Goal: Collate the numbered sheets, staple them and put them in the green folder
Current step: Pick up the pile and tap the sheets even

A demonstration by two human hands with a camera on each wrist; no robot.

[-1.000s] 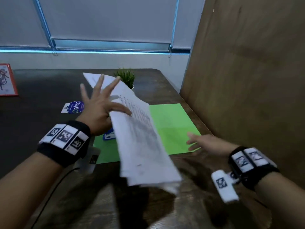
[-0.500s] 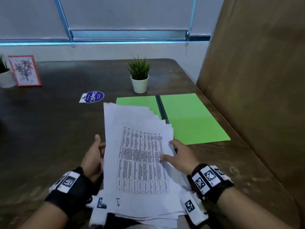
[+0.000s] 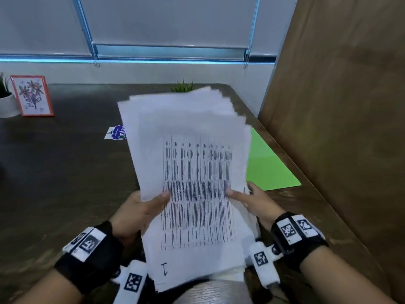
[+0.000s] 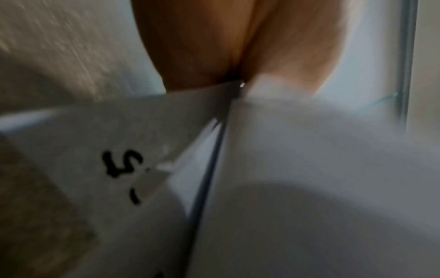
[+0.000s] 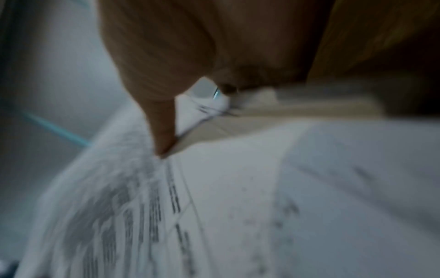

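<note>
A loose stack of printed sheets (image 3: 192, 172) stands tilted up in front of me, its top page showing a table and a handwritten 1 near the bottom. My left hand (image 3: 142, 207) grips the stack's left edge, thumb on the top page. My right hand (image 3: 252, 200) holds the right edge, thumb pressed on the print. The green folder (image 3: 269, 163) lies open on the table behind the sheets, mostly hidden by them. In the left wrist view a sheet (image 4: 107, 159) carries a handwritten number. The right wrist view shows the thumb (image 5: 161, 112) on the blurred pages (image 5: 214, 206).
A dark wooden table (image 3: 65, 172) holds a small potted plant (image 3: 182, 86) behind the stack, a blue round sticker (image 3: 116, 132), a red-framed flower picture (image 3: 31, 95) and a white pot (image 3: 6, 104) at far left. A tall brown panel (image 3: 339, 106) walls the right side.
The stack went from my left hand alone, held out over the folder, to both hands close to my body, and has now tipped up more upright, covering the plant and most of the folder.
</note>
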